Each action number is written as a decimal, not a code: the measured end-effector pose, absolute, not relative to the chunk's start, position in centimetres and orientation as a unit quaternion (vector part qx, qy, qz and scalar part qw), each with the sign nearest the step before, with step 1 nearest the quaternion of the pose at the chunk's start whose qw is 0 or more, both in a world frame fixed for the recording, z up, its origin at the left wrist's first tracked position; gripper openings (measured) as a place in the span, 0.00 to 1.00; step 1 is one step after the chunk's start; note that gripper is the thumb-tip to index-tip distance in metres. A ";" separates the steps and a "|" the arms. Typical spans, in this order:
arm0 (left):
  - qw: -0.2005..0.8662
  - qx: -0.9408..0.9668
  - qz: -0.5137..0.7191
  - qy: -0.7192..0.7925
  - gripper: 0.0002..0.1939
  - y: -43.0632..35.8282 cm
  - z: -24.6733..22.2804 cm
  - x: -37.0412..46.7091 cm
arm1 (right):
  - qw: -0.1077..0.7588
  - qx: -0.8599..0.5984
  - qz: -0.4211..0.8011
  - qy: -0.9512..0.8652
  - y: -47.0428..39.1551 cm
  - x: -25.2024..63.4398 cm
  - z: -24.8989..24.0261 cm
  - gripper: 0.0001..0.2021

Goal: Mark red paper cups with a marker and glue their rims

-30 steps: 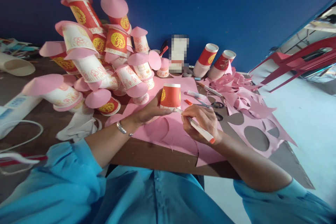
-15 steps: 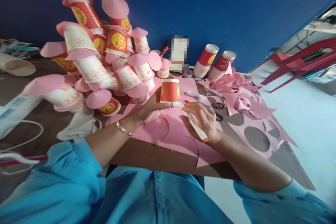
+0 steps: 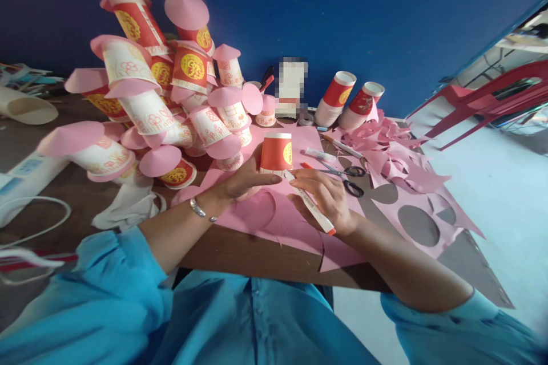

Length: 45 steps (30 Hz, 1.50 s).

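Observation:
My left hand (image 3: 252, 178) is closed round the lower left side of a red paper cup (image 3: 273, 151) with a yellow emblem and white bands. The cup is upside down, its wider end low. A white marker (image 3: 311, 205) with an orange end slants through my right hand (image 3: 327, 197). Its front end meets the cup's pale lower band, close to my left thumb; the tip itself is too small to make out. Beneath both hands lies pink paper (image 3: 295, 228) with curved cuts. Black-handled scissors (image 3: 353, 171) rest just beyond my right hand.
Piled cups with pink cone tops (image 3: 149, 108) stand at the left. Cup stacks (image 3: 336, 100) are at the back, near pink scraps (image 3: 394, 148). A capped pen (image 3: 320, 155) lies by the scissors; a white cloth (image 3: 126, 205) is left of my arm.
The cup has turned in my left hand, so its yellow emblem now shows on the right front. My right hand and the marker have shifted slightly left, uncovering more of the scissors.

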<state>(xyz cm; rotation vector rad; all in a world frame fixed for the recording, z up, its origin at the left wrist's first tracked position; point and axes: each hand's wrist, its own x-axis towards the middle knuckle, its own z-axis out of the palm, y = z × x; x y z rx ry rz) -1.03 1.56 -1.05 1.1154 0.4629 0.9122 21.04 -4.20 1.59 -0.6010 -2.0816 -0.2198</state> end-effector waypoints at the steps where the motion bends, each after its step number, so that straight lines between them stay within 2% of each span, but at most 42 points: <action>1: 0.727 0.505 0.411 0.216 0.46 1.6 -1.0 -1.1 | 0.468 -0.240 -0.090 -0.846 -4.2 21.0 1.6 0.11; 5: 0.723 0.509 0.414 0.216 0.43 1.5 -0.8 -1.1 | 0.480 -0.233 -0.092 -0.840 -4.2 20.9 2.0 0.09; 10: 0.723 0.515 0.422 0.182 0.30 1.4 -0.9 -1.0 | 0.479 -0.239 -0.095 -0.839 -4.4 20.7 2.2 0.07; 12: 0.726 0.517 0.421 0.170 0.28 1.5 -1.1 -1.0 | 0.478 -0.241 -0.096 -0.839 -4.4 20.7 2.3 0.08; 23: 0.735 0.509 0.406 0.191 0.38 1.4 -0.6 -1.0 | 0.481 -0.258 -0.084 -0.834 -4.2 20.6 2.6 0.07; 30: 0.739 0.506 0.404 0.186 0.26 1.3 -1.2 -1.5 | 0.477 -0.274 -0.059 -0.833 -4.3 20.6 2.6 0.08; 35: 0.751 0.493 0.396 0.189 0.35 1.4 -1.4 -1.6 | 0.477 -0.273 -0.042 -0.835 -4.3 20.6 2.6 0.08; 45: 0.743 0.502 0.401 0.189 0.36 1.4 -1.3 -1.5 | 0.491 -0.269 -0.017 -0.828 -4.4 20.7 2.8 0.09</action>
